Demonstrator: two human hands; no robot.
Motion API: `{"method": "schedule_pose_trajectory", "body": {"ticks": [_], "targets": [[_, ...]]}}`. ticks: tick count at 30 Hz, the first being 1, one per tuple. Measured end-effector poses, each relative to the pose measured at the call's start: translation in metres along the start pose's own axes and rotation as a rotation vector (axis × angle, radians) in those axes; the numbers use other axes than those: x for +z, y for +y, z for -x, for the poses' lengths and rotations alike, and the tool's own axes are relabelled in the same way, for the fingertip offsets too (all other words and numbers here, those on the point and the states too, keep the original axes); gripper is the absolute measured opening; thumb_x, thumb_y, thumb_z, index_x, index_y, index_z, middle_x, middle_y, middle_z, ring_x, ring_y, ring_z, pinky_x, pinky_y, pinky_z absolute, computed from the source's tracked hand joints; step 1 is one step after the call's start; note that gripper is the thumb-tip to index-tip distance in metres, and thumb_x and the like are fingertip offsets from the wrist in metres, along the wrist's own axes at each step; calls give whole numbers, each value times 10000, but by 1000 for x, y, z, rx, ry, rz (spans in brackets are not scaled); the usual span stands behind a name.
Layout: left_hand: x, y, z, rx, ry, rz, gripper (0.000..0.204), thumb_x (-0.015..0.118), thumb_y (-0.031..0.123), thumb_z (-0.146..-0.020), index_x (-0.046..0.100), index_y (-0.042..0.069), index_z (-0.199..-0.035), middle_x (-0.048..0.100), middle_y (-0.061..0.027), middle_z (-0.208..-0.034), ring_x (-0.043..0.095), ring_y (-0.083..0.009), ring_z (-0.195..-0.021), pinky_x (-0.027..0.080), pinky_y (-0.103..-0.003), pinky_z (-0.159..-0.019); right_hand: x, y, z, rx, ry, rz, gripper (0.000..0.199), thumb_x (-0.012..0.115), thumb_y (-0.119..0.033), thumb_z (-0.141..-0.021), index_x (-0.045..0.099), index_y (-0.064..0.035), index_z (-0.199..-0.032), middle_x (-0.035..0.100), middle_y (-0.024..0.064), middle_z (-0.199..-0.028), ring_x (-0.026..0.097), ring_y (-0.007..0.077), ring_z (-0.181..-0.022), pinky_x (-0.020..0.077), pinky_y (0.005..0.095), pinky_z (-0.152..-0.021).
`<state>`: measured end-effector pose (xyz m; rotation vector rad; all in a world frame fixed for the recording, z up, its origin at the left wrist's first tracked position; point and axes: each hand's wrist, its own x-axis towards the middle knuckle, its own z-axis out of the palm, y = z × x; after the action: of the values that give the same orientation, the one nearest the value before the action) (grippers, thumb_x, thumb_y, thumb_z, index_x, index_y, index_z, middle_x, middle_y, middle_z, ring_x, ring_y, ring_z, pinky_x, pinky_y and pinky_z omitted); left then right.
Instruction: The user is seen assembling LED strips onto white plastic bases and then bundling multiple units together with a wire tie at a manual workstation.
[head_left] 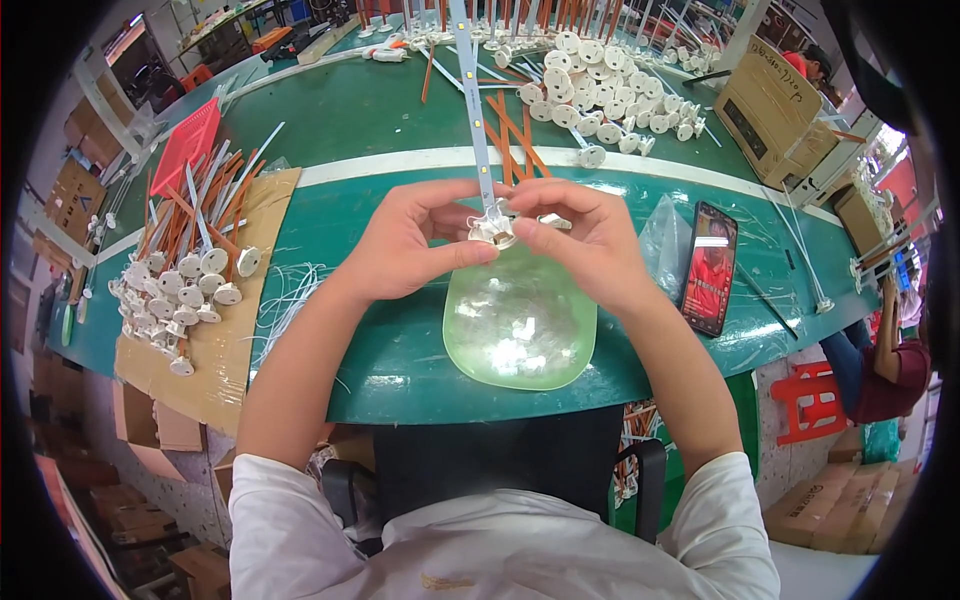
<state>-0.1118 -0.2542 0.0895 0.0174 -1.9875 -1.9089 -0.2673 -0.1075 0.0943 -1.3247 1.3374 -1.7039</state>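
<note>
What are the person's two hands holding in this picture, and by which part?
Both the left hand and right hand pinch the round white cap at the near end of a long white LED strip.

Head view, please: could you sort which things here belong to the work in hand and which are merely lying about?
In hand:
- left hand and right hand, pinching the round white cap
- LED strip rising from that cap
- green tray of clear pieces just below

Lying about:
- phone
- red basket
- cardboard box
- clear plastic bag
</note>
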Motion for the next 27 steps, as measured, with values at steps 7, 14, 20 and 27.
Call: {"method": "schedule_pose_trajectory", "body": {"ticks": [7, 14, 20, 27], "targets": [[3, 0, -1, 148, -28, -604, 420, 759, 66, -748, 647, 10, -1149, 706, -84, -936, 658, -128, -775, 533, -272, -735, 1, 7, 2, 103, 43, 287, 104, 705, -31, -806, 707, 24, -895, 666, 97, -1040, 626, 123, -873, 524, 278, -772], [1, -8, -6, 197, 12, -674, 399, 744, 135, -765, 653, 36, -1140, 693, -109, -801, 658, -164, -641, 508, -271, -629, -3, 9, 1, 38, 41, 351, 109, 650, -43, -856, 687, 44, -911, 681, 79, -986, 625, 106, -871, 518, 260, -769], [-3, -12, -6, 180, 48, -550, 393, 713, 118, -803, 623, 5, -1168, 692, -113, -795, 672, -158, -684, 518, -285, -657, -11, 17, -4, -6, 116, 320, 124, 596, -47, -906, 649, 38, -978, 664, 74, -972, 621, 99, -839, 513, 260, -728], [-8, -7, -6, -9, 16, -511, 383, 654, 54, -855, 584, -2, -1228, 690, -88, -998, 675, -147, -877, 534, -289, -820, -24, 18, -13, -71, 416, 153, 137, 556, -106, -953, 569, 11, -1022, 637, 77, -1001, 617, 116, -826, 508, 272, -721]]}}
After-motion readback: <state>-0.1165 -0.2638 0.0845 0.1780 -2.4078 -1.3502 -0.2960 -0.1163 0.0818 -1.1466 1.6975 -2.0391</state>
